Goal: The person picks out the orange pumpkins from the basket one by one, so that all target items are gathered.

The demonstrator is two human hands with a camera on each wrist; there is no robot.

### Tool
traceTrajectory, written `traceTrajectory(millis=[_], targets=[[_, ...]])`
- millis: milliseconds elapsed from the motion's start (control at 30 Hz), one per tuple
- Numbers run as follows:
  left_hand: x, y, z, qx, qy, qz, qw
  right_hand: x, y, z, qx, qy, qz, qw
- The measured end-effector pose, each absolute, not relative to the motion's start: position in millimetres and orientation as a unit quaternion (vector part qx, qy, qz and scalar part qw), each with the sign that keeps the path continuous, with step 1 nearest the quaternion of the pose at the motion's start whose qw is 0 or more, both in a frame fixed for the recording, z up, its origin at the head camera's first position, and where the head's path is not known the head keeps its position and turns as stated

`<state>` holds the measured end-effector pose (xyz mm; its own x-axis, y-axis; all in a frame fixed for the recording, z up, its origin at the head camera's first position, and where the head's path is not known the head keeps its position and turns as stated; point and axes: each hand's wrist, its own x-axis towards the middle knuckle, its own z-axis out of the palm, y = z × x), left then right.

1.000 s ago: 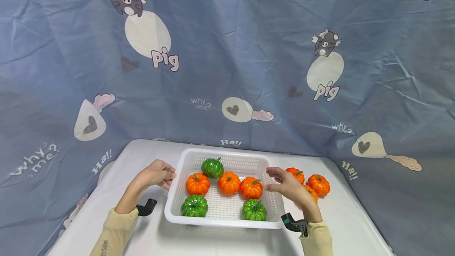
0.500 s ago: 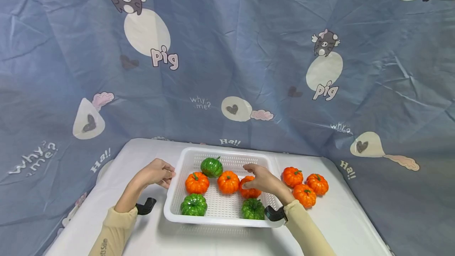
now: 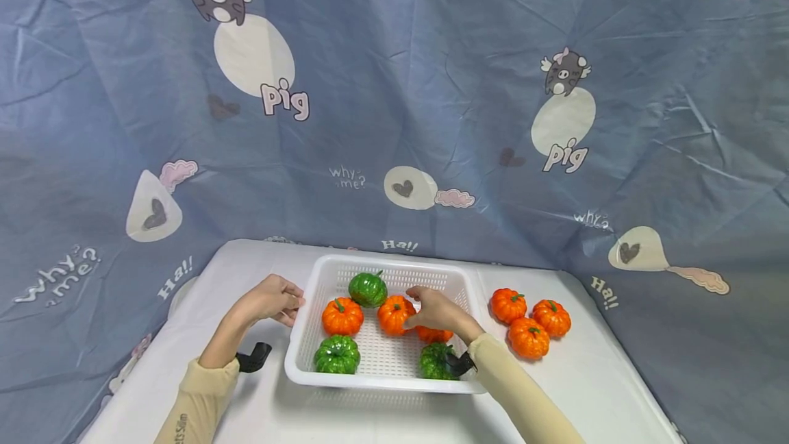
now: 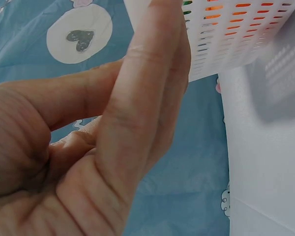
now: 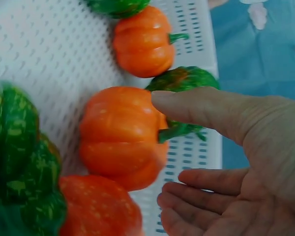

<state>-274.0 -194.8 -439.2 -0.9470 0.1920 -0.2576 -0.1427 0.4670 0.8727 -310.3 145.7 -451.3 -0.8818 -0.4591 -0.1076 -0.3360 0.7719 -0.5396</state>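
A white perforated basket (image 3: 382, 381) holds three orange pumpkins and three green ones, all small. My left hand (image 3: 271, 300) is at the basket's left rim, fingers loosely bent; whether they touch the rim I cannot tell. Inside the basket, my right hand (image 3: 440, 312) hovers at the middle orange pumpkin (image 3: 392, 315), thumb and fingers spread. In the right wrist view that orange pumpkin (image 5: 120, 130) lies beside the thumb, with nothing gripped. The hand partly hides the right orange pumpkin (image 3: 435, 335), and the wrist strap overlaps the front right green pumpkin (image 3: 433, 362).
To the right of the basket, three more orange pumpkins (image 3: 528, 338) sit together on the white table (image 3: 370, 423). A blue printed cloth (image 3: 394, 108) hangs behind and along both sides. The left orange pumpkin (image 3: 342, 317) and a back green pumpkin (image 3: 368, 290) stand near the middle one.
My right hand has moved left from the basket's right rim, past the right orange pumpkin to the middle one. The pumpkins outside are now uncovered. My left hand has stayed put.
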Motion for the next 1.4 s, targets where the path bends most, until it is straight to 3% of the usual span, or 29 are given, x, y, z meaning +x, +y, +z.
traceTrajectory(millis=[700,1400], targets=[[-271.8,-193.7,-438.2,0.026,0.840,0.518,0.162,-325.0,132.8,-469.6,-0.197,0.932,-0.263,0.155],[-272.7,-195.2,-439.2,0.021,0.840,0.517,0.163,-292.0,177.8,-422.6,-0.203,0.883,-0.405,0.123]])
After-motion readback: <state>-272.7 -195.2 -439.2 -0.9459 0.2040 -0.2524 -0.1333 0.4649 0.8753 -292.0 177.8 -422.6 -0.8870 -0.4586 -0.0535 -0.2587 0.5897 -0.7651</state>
